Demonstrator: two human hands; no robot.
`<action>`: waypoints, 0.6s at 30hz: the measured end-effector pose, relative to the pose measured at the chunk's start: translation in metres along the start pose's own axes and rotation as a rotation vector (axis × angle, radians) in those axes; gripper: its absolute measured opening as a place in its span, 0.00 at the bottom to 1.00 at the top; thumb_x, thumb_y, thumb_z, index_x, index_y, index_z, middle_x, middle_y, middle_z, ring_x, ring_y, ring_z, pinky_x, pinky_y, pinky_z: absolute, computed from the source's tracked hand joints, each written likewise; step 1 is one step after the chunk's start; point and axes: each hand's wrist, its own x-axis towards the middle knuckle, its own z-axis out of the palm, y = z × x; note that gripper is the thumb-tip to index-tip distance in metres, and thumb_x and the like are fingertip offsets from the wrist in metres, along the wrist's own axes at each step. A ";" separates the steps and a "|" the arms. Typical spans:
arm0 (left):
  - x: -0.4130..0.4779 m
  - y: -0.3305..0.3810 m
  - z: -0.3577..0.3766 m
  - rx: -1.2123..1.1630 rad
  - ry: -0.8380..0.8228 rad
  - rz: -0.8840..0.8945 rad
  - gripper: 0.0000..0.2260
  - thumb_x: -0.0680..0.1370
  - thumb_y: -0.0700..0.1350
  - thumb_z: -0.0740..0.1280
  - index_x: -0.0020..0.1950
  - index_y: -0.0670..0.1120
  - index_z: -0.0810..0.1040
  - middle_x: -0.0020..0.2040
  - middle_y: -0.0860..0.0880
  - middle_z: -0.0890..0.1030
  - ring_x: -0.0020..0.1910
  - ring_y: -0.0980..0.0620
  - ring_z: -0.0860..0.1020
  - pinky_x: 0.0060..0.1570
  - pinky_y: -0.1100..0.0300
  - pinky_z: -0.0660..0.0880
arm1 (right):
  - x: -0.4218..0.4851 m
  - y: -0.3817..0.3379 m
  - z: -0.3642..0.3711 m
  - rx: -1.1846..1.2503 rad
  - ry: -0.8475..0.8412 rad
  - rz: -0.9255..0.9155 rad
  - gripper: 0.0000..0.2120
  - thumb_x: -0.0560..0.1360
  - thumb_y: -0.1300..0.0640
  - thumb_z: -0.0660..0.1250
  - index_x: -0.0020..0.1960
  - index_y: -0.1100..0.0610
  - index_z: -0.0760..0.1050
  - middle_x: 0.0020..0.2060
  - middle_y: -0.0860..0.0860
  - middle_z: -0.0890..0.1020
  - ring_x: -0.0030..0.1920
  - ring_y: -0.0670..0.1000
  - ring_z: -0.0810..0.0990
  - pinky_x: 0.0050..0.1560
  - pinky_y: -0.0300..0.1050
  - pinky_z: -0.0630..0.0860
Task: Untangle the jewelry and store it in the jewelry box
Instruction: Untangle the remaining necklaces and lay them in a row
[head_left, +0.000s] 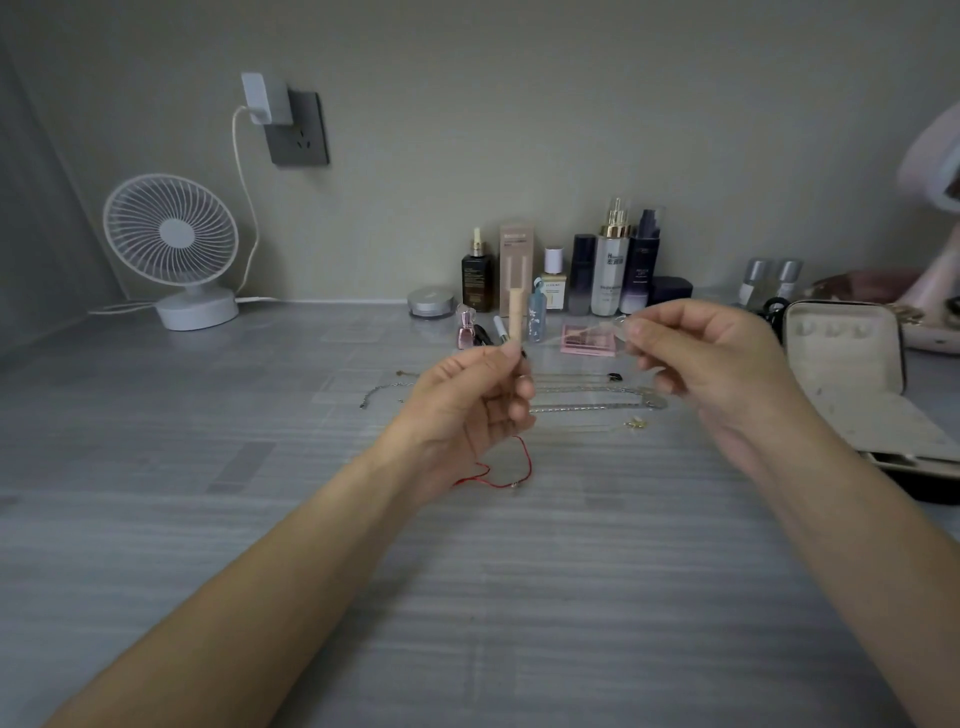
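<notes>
- Pinching a strand (597, 332) too fine to identify: narrow grips of left hand (467, 400) and right hand (711, 364), spread apart mid-frame, probably keeping it straight.
- Laid in separate rows on counter (208, 415) behind: chains (587, 408), seemingly against re-tangling.
- Standing open at right: jewelry box (841, 364).

I see chains (592, 408) on the table (208, 467), bottles (613, 270) behind them. The jewelry box (841, 358) sits right of them, the fan (171, 244) far left.

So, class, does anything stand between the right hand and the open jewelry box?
Nothing visible does. The right hand, pinching a thin chain with the left hand, is raised left of the jewelry box; only table lies between. Other chains lie below the hands.
</notes>
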 end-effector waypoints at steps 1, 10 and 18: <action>0.000 0.002 -0.001 -0.008 0.007 0.005 0.09 0.70 0.48 0.65 0.31 0.47 0.79 0.28 0.52 0.77 0.24 0.57 0.72 0.34 0.63 0.75 | 0.001 0.000 -0.003 0.033 0.020 0.026 0.05 0.71 0.63 0.69 0.39 0.55 0.78 0.26 0.46 0.81 0.28 0.41 0.75 0.25 0.32 0.69; 0.000 0.017 -0.015 0.020 0.002 0.001 0.09 0.71 0.47 0.64 0.32 0.47 0.80 0.28 0.54 0.76 0.24 0.59 0.69 0.29 0.66 0.73 | 0.012 -0.002 -0.024 0.215 0.112 0.140 0.06 0.71 0.63 0.67 0.36 0.56 0.76 0.23 0.46 0.79 0.25 0.42 0.74 0.22 0.33 0.66; -0.004 0.021 -0.024 0.377 0.098 -0.246 0.04 0.68 0.42 0.69 0.39 0.41 0.81 0.27 0.51 0.79 0.22 0.60 0.70 0.21 0.68 0.70 | 0.021 0.008 -0.050 0.022 0.082 0.257 0.07 0.72 0.64 0.66 0.36 0.57 0.76 0.23 0.48 0.80 0.23 0.41 0.75 0.21 0.31 0.65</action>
